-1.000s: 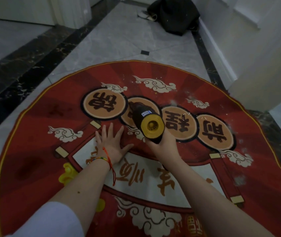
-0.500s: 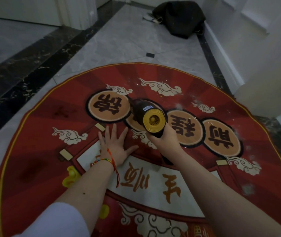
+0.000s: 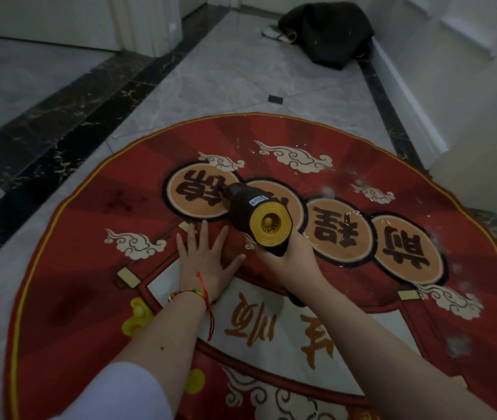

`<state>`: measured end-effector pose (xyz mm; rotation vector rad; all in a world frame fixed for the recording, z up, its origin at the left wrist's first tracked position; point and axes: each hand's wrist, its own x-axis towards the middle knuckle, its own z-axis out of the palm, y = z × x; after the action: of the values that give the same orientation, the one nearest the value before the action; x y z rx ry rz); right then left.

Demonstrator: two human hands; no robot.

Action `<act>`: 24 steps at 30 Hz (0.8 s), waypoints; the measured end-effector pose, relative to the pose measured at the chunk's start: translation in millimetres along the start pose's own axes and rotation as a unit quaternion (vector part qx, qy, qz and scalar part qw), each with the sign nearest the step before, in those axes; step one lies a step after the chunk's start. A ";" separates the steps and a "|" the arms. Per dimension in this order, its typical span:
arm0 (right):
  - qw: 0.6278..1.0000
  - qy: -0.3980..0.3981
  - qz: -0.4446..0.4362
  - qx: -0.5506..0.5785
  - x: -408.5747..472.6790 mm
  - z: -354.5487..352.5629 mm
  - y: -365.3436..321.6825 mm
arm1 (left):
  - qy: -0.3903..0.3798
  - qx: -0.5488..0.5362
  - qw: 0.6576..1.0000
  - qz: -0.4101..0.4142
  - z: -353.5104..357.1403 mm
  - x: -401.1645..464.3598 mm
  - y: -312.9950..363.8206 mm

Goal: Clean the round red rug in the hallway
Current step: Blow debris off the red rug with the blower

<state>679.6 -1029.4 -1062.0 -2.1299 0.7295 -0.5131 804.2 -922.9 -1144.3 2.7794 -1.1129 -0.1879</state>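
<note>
head view: the round red rug with a yellow border, tan discs bearing dark characters and cream clouds lies flat on the grey marble floor with black inlaid strips, filling the lower part of the frame. the left hand is pressed flat on the rug, fingers straight and spread, a multicoloured bead bracelet and red string at its wrist. just beside it, the right hand grips the handle of a black handheld blower with a yellow rear fan grille; its nozzle points away toward the leftmost disc, though the tip is blurred and contact with the rug is unclear. small pale bits of debris are scattered over the rug's far right part. a black bag lies slumped on the floor well beyond the rug, near the white wall.
</note>
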 end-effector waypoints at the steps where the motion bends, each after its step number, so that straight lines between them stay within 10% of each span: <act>1: 1.000 0.002 -0.004 -0.008 -2.0 -2.1 1.3 | 0.005 -0.003 1.000 0.000 0.5 1.0 -1.1; 24: 1.000 -0.001 0.009 0.002 14.1 18.2 0.5 | 0.046 -0.030 0.998 -0.004 -1.4 -0.3 -3.8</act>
<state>700.5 -1028.6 -1071.6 -2.1187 0.7452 -0.5030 806.8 -919.8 -1143.6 2.7095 -1.0580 -0.0919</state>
